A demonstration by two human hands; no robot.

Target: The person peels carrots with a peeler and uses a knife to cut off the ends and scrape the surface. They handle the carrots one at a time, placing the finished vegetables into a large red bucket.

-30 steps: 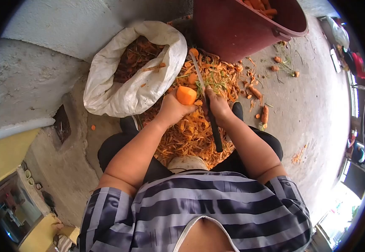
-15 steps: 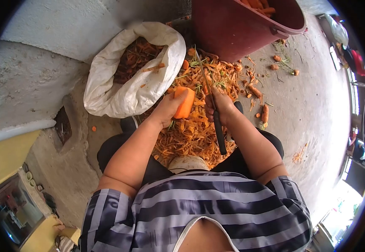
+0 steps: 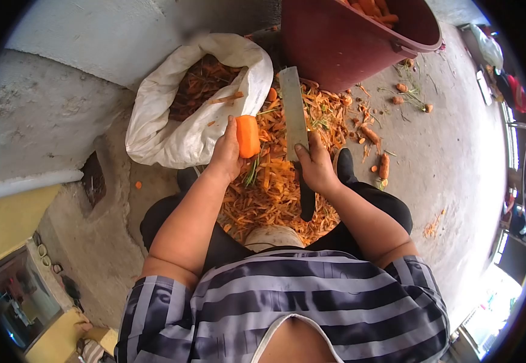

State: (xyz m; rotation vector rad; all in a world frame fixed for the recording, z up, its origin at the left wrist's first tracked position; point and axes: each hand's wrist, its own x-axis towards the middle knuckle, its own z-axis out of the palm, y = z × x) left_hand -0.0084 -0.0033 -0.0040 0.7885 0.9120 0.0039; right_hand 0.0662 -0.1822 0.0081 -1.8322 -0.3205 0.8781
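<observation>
A thick peeled carrot (image 3: 248,137) is gripped in my left hand (image 3: 226,151), beside the rim of a white sack (image 3: 169,142). My right hand (image 3: 317,164) is closed on a large knife (image 3: 293,112) with a black handle. Its wide blade points away from me, flat side facing up, and stands apart from the carrot. Below both hands spreads a heap of orange carrot peelings (image 3: 269,196), with some green stem bits in it. The sack holds more peelings (image 3: 199,88).
A dark red bucket (image 3: 335,51) with peeled carrots (image 3: 373,11) stands at the back. Carrot tops (image 3: 401,88) and an unpeeled carrot (image 3: 384,164) lie on the concrete floor (image 3: 450,157) at right. A wall (image 3: 63,103) borders the left side.
My left hand has moved a little left with the carrot, turning it more upright. The knife has rolled from edge-on to showing its flat side.
</observation>
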